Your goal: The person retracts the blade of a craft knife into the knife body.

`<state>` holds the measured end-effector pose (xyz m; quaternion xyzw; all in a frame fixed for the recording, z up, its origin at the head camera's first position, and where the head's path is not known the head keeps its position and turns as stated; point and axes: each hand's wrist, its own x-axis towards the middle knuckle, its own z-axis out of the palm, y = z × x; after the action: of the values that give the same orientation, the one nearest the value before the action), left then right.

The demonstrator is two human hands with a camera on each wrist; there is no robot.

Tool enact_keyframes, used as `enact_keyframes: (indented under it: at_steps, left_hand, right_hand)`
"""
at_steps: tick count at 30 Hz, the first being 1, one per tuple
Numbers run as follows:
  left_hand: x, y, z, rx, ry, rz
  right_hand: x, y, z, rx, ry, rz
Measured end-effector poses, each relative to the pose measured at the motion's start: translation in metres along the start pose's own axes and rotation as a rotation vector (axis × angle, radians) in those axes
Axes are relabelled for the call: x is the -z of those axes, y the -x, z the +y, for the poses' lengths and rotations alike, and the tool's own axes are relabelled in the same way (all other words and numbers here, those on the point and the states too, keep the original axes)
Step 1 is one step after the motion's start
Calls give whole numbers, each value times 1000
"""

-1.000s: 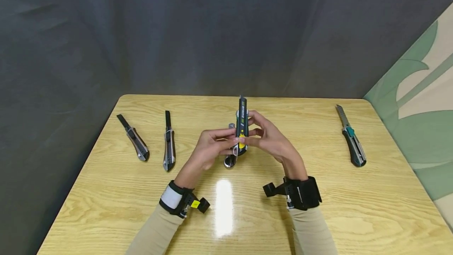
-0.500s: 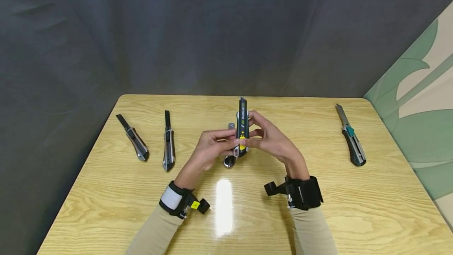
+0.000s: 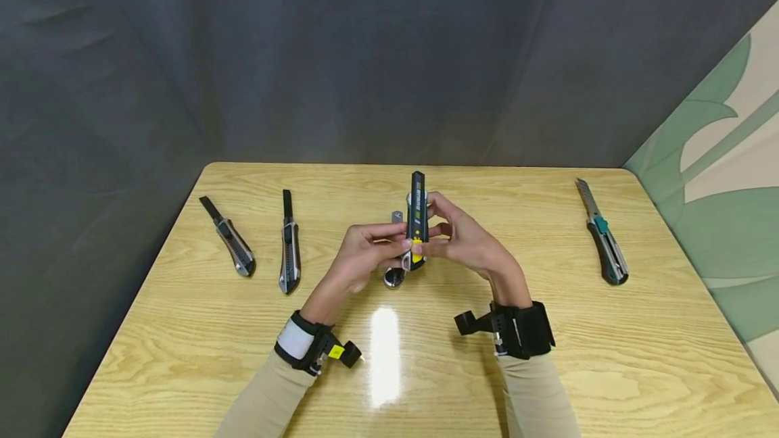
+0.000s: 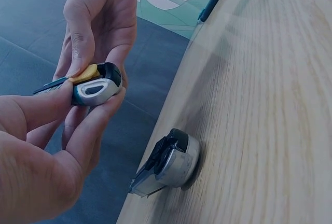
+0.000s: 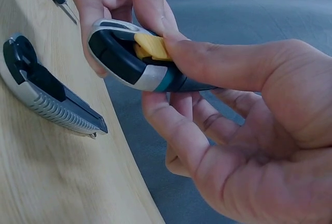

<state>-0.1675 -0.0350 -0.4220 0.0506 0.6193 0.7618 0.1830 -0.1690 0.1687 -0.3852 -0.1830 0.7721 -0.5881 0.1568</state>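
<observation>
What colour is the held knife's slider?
Yellow; the slider shows best in the right wrist view.

The utility knife [image 3: 417, 207], black with printed lettering, silver and teal trim and a yellow slider [image 5: 151, 46], was held raised between the left hand [image 3: 362, 250] and right hand [image 3: 470, 236]. Its slim front end projected forward beyond the grip; its rounded rear lay on the grip's near side.

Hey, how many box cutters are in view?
5: the held cutter, in the left hand and right hand; on the table, the leftmost cutter, second cutter from left, middle cutter partly hidden in head view, and rightmost cutter.
</observation>
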Motion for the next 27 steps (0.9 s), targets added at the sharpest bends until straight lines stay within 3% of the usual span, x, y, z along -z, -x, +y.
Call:
enact_keyframes:
  at_steps: [9,15,21,27]
  left_hand:
    - [3,0,4,-8,12,9]
    - [0,2,6,16,3,-37]
    - [-5,4,4,-19,-102,-76]
    - [-7,7,2,-22,-160,-138]
  right_hand:
    - [-2,-3,-3,-8,6,3]
    - [2,1,-2,-34,-10,18]
    - [9,5,2,-112,-146,50]
    - [14,3,10,-201,-124,139]
